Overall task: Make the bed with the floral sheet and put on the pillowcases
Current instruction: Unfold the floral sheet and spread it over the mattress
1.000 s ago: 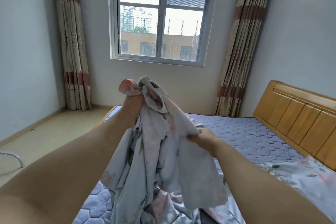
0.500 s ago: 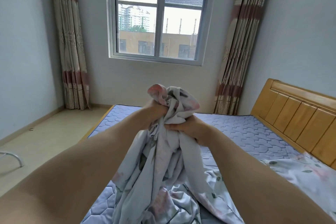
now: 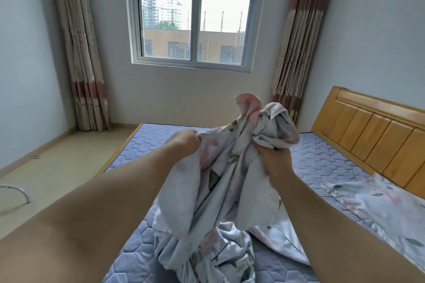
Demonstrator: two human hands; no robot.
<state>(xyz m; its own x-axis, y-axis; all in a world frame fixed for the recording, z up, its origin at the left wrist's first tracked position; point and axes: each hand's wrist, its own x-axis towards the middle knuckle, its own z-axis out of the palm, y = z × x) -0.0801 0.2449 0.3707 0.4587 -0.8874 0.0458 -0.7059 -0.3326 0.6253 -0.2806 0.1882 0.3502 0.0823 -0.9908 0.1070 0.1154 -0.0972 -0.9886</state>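
A pale blue floral sheet (image 3: 220, 190) hangs bunched in the air above the bare quilted blue mattress (image 3: 326, 158). My left hand (image 3: 186, 142) pinches an edge of the sheet at its left side. My right hand (image 3: 274, 158) grips a thick wad of it, and the bunched top sticks up above my fingers. The sheet's lower part piles on the mattress near me. A flat floral piece of bedding (image 3: 377, 204) lies at the right by the headboard; whether it is a pillowcase or part of the sheet I cannot tell.
A wooden headboard (image 3: 372, 135) runs along the bed's right side. A window (image 3: 195, 14) with curtains (image 3: 78, 48) on both sides fills the far wall. Bare floor (image 3: 57, 167) lies left of the bed, with a curved metal tube (image 3: 16, 193) at the left edge.
My hands were together on the bunched sheet half a second ago. Now the left hand has drawn away to the left along an edge, and the right holds the wad further right.
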